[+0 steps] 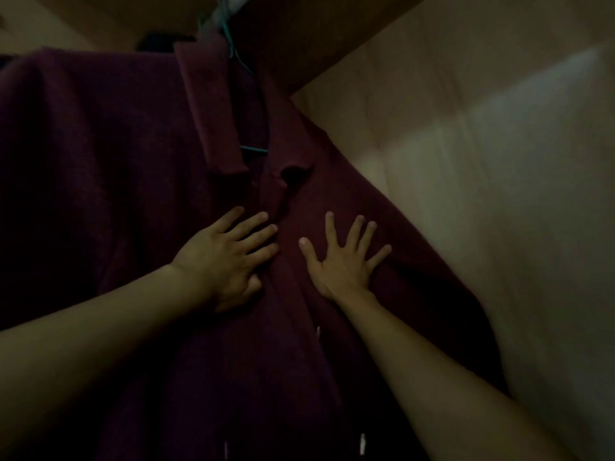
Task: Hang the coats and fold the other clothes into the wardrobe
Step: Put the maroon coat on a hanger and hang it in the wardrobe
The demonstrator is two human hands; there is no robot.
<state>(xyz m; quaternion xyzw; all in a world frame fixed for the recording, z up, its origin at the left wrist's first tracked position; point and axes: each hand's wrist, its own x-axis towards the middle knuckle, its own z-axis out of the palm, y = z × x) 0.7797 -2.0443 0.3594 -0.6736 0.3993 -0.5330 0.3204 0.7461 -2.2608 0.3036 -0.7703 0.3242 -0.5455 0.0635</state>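
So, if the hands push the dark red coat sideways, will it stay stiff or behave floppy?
Probably floppy: the coat folds softly between the left hand and right hand pressing flat on it. It would likely swing, since it hangs from a thin teal hanger. The thick, fuzzy-looking fabric suggests some weight and little slipperiness.

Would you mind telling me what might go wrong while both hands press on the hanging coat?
1. The left hand and right hand press flat on the maroon coat; pushing downward might drag it off the teal hanger.
2. The collar sits unevenly, so the coat may hang crooked against the wardrobe wall.
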